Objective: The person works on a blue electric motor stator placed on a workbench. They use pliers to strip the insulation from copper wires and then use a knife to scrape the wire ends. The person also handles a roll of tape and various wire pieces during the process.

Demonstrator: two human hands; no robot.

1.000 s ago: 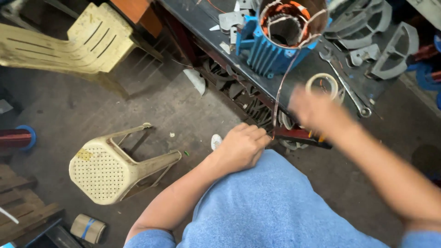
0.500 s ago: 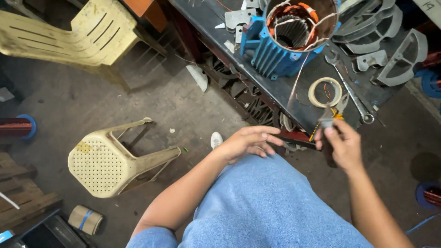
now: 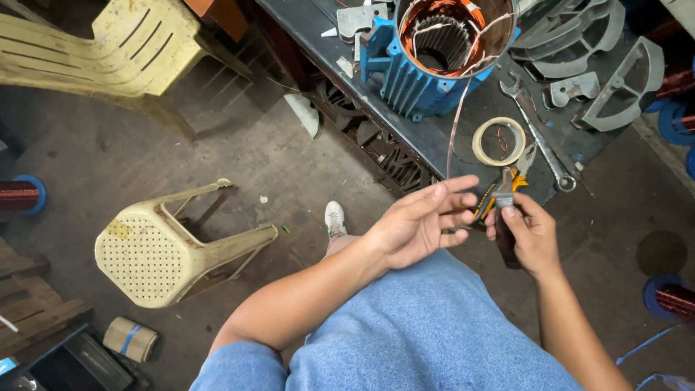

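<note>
Left hand point(image 3: 420, 226) open, palm up, fingers spread loosely, holding nothing, hovering above the lap in blue cloth point(image 3: 427, 326). Right hand point(image 3: 527, 233) closed around a small dark tool point(image 3: 504, 235), grey tip point(image 3: 503, 197) pinched under the thumb; exact kind of tool hard to tell. A thin copper wire point(image 3: 456, 123) running down from the blue motor stator point(image 3: 434, 54) toward the left fingertips; whether touching them, cannot tell.

Just beyond the right hand, on the edge of the dark workbench point(image 3: 434, 145): yellow-handled pliers point(image 3: 499, 192), a roll of pale tape point(image 3: 499, 141) and a long wrench point(image 3: 539, 145), all close together. Further back, grey cast metal end covers point(image 3: 615, 80). Copper windings visible inside the stator. Nothing between the two hands except the wire's lower end.

On the floor: a tipped-over cream plastic stool point(image 3: 166, 250), a cream plastic chair point(image 3: 108, 43) up left, a white shoe point(image 3: 334, 217) below the bench edge, a spool of copper wire point(image 3: 18, 195) at the far left, another spool point(image 3: 670, 297) at the right.

Compared with half a second ago: left hand turned from palm-down and resting to palm-up and open; right hand in nearly the same spot, same tool in its grasp. A second ago, left hand a fist, right hand blurred in motion.
</note>
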